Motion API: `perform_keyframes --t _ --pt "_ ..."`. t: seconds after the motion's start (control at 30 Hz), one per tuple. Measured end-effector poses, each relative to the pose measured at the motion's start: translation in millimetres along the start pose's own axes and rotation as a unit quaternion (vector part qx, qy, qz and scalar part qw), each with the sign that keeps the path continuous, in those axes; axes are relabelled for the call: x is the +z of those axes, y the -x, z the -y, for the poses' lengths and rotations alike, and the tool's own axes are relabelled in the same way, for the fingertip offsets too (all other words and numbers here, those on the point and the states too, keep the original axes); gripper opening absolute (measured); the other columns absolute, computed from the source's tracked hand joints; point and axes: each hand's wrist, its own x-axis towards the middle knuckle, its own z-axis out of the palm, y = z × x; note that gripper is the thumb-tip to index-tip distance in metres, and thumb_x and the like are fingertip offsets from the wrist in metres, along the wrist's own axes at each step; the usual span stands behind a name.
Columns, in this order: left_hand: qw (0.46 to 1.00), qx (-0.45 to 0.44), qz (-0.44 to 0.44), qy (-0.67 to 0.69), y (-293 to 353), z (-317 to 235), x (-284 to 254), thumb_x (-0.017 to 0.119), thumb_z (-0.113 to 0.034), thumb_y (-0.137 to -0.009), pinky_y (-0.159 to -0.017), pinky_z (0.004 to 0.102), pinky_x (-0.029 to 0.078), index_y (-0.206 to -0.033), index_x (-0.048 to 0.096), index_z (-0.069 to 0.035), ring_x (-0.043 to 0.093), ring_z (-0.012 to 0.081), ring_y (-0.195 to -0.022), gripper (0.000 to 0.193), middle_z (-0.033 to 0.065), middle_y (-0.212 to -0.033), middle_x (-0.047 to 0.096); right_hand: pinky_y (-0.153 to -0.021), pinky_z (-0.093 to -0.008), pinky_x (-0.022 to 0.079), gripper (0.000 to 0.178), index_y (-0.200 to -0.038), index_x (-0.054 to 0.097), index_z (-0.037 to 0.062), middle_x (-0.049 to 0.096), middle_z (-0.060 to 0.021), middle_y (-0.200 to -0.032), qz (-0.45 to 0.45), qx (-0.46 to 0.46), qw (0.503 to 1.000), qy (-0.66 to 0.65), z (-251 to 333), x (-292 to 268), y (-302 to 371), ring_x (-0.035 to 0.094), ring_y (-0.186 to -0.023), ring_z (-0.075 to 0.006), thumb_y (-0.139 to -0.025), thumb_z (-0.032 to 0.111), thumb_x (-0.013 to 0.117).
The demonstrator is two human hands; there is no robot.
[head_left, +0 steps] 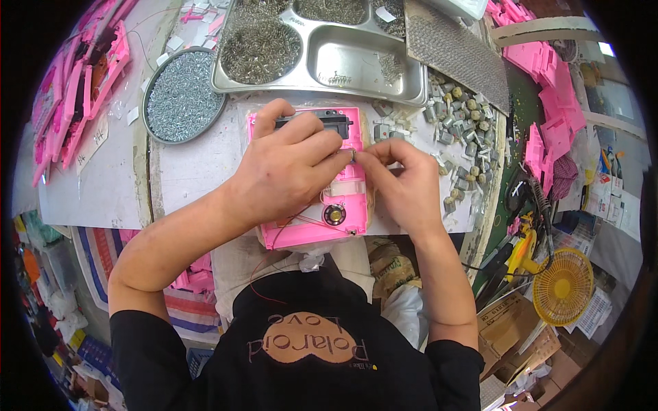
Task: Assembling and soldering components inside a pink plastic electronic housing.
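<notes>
A pink plastic housing [315, 234] lies on the table before me, its inner side up. In it are a small round speaker [334, 215] with thin red wires and a black part [333, 122] at the far end. My left hand [288, 164] reaches across the housing and hides much of its left side. At the housing's right edge my right hand [404, 181] pinches with thumb and forefinger. The fingertips of both hands meet over a small dark metal piece [353, 157]; its kind is too small to tell.
A steel compartment tray [319, 83] with heaps of small springs stands behind the housing. Left of it is a round dish [184, 96] of screws. Small motors [466, 130] lie loose on the right. Pink housings [103, 61] pile up far left; a yellow fan [563, 286] stands low right.
</notes>
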Motion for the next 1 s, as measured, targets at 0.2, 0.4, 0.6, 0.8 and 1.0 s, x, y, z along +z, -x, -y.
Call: perform_keyframes --t 0.2,0.4,0.6,0.8,1.0 --pt "0.996 -0.035 -0.036 0.069 -3 7 -3 0.079 -0.014 -0.072 -0.083 0.0426 0.042 -0.093 0.071 -0.010 0.059 0.0215 -0.083 0.023 0.0021 -0.092 0.059 -0.061 -0.0266 0.051 0.015 -0.086 0.074 -0.0024 0.072 -0.0056 -0.073 0.045 0.035 0.997 -0.056 -2 2 -11 0.062 -0.065 -0.0077 -0.087 0.011 0.080" --pt "0.995 -0.028 0.007 0.094 -18 16 -4 0.076 -0.012 -0.073 -0.080 0.0406 0.047 -0.090 0.068 -0.008 0.060 0.0257 -0.085 0.019 0.0069 -0.095 0.059 -0.062 -0.0266 0.052 0.014 -0.086 0.073 -0.0021 0.073 -0.0071 -0.075 0.055 0.029 0.995 -0.078 -8 6 -13 0.065 -0.067 -0.0092 -0.087 0.011 0.080" --pt "0.993 0.065 0.082 0.045 -53 19 0 0.065 -0.017 -0.075 -0.088 0.0413 0.048 -0.082 0.065 -0.007 0.060 0.0263 -0.096 0.013 0.0092 -0.103 0.061 -0.070 -0.0379 0.056 0.018 -0.091 0.072 0.0015 0.072 -0.0173 -0.079 0.067 -0.038 0.996 -0.050 -13 -9 -10 0.072 -0.072 -0.0292 -0.086 0.019 0.075" --pt "0.986 0.106 0.127 0.013 -63 16 -5 0.064 -0.015 -0.074 -0.090 0.0408 0.047 -0.081 0.065 -0.005 0.059 0.0250 -0.094 0.012 0.0086 -0.103 0.061 -0.077 -0.0350 0.057 0.029 -0.108 0.073 0.0014 0.076 -0.0137 -0.095 -0.164 -0.024 0.968 0.186 -51 -203 -105 0.073 -0.089 -0.0188 -0.086 0.021 0.077" --pt "0.985 0.111 0.124 0.052 -59 22 1 0.064 -0.018 -0.073 -0.089 0.0404 0.047 -0.081 0.066 -0.007 0.060 0.0246 -0.096 0.014 0.0084 -0.105 0.062 -0.093 -0.0517 0.056 0.034 -0.110 0.073 0.0032 0.072 -0.0237 -0.115 -0.175 0.208 0.741 0.614 -228 -405 -157 0.069 -0.109 -0.0407 -0.083 0.025 0.073"
